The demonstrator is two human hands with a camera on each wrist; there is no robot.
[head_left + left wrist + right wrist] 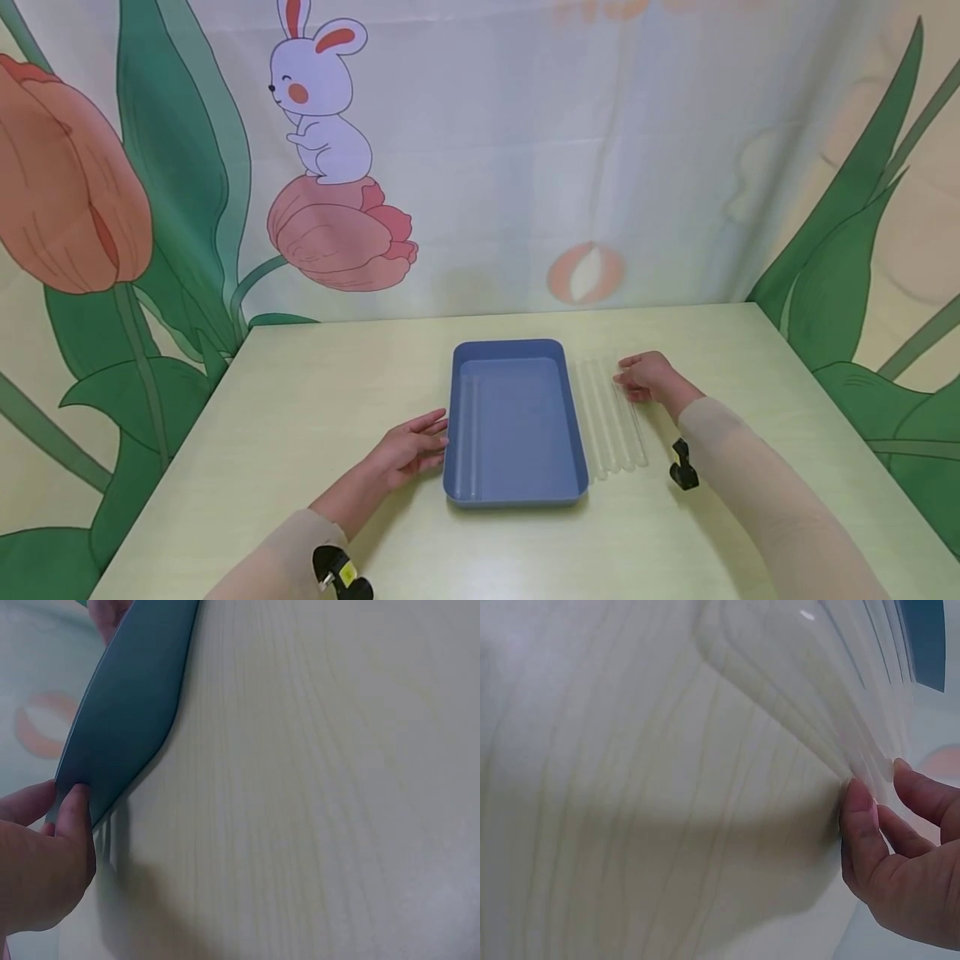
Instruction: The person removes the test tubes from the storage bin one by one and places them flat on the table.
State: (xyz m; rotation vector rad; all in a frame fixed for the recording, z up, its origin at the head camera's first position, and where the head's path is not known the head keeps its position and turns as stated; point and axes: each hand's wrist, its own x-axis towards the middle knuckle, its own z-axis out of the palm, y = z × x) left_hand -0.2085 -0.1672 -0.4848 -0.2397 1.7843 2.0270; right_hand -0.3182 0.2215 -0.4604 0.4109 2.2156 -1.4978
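A blue rectangular tray (525,433) stands on the table, with clear tubing lying lengthwise along its left side; how many pieces I cannot tell. My left hand (408,450) touches the tray's left outer wall with fairly straight fingers. In the left wrist view, fingertips (75,799) rest against that wall near the rim. Several clear test tubes (603,425) lie side by side right of the tray, rounded ends toward me. My right hand (648,377) pinches the rightmost test tube (637,433) near its far end. The right wrist view shows thumb and fingers (861,814) at the tube's end.
The pale wood-grain table (337,392) extends around the tray on every side. Behind it hangs a printed curtain (487,167) with a rabbit and tulips. Black wrist cameras (682,467) are worn on both forearms.
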